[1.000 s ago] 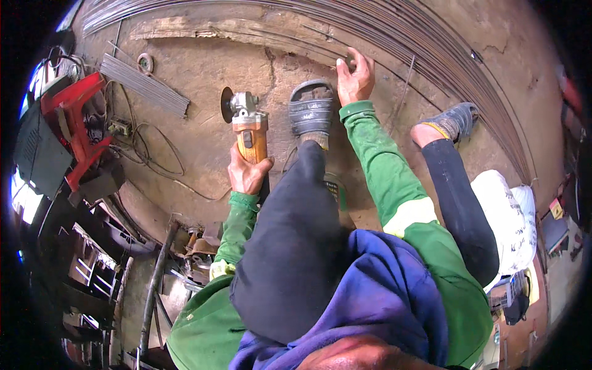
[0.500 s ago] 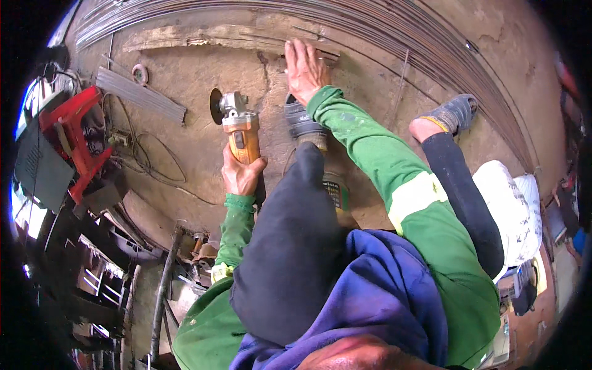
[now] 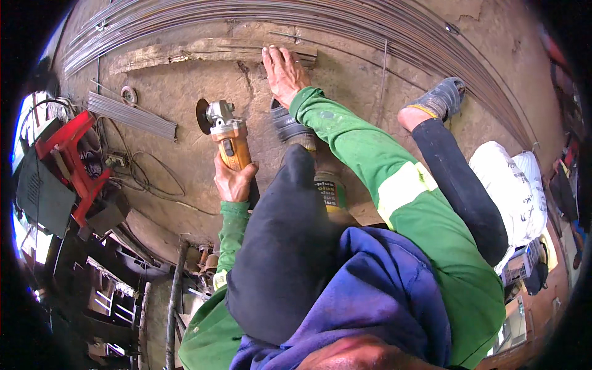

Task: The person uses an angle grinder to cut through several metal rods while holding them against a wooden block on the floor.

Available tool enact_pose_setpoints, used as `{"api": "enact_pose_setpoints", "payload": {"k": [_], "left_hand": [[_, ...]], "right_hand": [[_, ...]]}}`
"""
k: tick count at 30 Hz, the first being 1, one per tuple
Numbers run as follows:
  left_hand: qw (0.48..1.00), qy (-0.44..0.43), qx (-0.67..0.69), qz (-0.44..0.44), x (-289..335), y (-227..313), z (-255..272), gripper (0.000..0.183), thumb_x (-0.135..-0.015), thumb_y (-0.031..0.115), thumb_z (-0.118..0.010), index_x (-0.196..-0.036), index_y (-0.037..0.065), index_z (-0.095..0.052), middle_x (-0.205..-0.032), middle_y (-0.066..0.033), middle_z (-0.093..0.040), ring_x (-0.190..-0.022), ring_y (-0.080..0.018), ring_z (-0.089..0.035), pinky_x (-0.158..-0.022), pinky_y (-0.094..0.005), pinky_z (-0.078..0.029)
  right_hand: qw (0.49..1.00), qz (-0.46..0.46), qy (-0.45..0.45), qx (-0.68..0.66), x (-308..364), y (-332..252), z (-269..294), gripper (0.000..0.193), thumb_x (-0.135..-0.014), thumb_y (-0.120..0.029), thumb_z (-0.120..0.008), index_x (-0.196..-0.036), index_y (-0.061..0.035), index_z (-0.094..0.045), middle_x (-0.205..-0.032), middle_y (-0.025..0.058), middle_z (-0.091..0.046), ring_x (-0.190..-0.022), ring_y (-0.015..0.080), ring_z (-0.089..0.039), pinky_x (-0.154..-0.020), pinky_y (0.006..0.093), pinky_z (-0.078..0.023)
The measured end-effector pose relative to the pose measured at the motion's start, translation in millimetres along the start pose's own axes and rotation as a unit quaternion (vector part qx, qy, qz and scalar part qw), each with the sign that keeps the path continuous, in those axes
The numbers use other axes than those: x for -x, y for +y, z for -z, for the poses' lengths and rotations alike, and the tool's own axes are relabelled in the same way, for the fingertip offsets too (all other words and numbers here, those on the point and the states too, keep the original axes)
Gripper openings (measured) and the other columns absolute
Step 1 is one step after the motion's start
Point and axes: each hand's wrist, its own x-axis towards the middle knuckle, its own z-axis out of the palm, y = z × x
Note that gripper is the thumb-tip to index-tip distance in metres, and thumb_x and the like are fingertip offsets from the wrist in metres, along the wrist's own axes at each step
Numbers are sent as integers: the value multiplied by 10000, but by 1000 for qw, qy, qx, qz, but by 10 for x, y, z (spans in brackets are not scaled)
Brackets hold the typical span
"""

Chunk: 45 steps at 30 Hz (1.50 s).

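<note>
My left hand [image 3: 233,179] is wrapped round the orange body of an angle grinder [image 3: 230,143]. The grinder's dark disc [image 3: 203,116] faces left, held apart from the plank. Farther up, my right hand [image 3: 285,77] reaches out with its fingers extended and lying flat. Its fingertips rest at the right end of a worn wooden plank [image 3: 185,53], where a thin dark metal piece [image 3: 306,57] lies. Whether the fingers press on wood or metal I cannot tell. Just below that hand is my shoe [image 3: 290,123], beside the plank.
Long metal rods [image 3: 345,21] curve across the far floor. A bundle of short grey bars [image 3: 132,116], a small ring-shaped disc [image 3: 129,95] and a loose cable [image 3: 148,179] lie left. A red and grey machine [image 3: 74,154] stands far left. White sacks [image 3: 502,191] sit right; a tub [image 3: 330,191] is beneath my leg.
The whole view has shifted slightly, so both hands and the floor things appear farther left. My left hand still grips the grinder, and my right hand stays at the plank's end.
</note>
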Motion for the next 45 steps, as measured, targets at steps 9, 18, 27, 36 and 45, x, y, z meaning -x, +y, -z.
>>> {"api": "enact_pose_setpoints", "payload": {"k": [9, 18, 27, 36, 45], "left_hand": [[999, -13, -10, -38, -228, 84, 139, 761, -567, 259, -780, -1225, 15, -487, -995, -193, -650, -901, -317, -639, -819, -392, -499], [983, -59, -118, -124, -776, 563, 350, 765, -555, 273, -758, -1212, 5, -472, -973, -254, -643, -916, -403, -629, -824, -432, -492], [972, -87, -177, -128, -1077, 551, 328, 750, -550, 319, -746, -1175, 18, -461, -950, -285, -630, -905, -444, -613, -811, -459, -480], [973, -100, -162, -133, -1102, 546, 291, 748, -551, 307, -744, -1171, -1, -460, -922, -293, -626, -883, -437, -621, -788, -456, -489], [972, -106, -163, -135, -1087, 630, 298, 748, -556, 302, -741, -1170, -23, -465, -913, -294, -630, -867, -432, -626, -775, -448, -494]], "right_hand": [[999, -14, 3, -48, 0, 5, -47, 497, -882, -116, -425, -1362, 3, -375, -1327, 156, -434, -1213, 327, -428, -978, 394, -424], [1000, -2, 17, 17, -22, 25, -76, 487, -874, -120, -463, -1344, -2, -410, -1275, 132, -457, -1173, 273, -437, -968, 394, -406], [1000, 3, -3, 31, -18, 26, 5, 512, -860, -119, -482, -1355, -13, -404, -1291, 120, -450, -1182, 271, -432, -983, 396, -398], [998, 30, 44, 34, -32, 111, -43, 498, -838, -100, -498, -1328, -25, -454, -1243, 95, -504, -1136, 262, -471, -980, 377, -403], [999, 19, 31, 13, -23, 88, -16, 535, -827, -63, -488, -1359, -35, -429, -1264, 99, -490, -1150, 272, -457, -1005, 370, -393]]}}
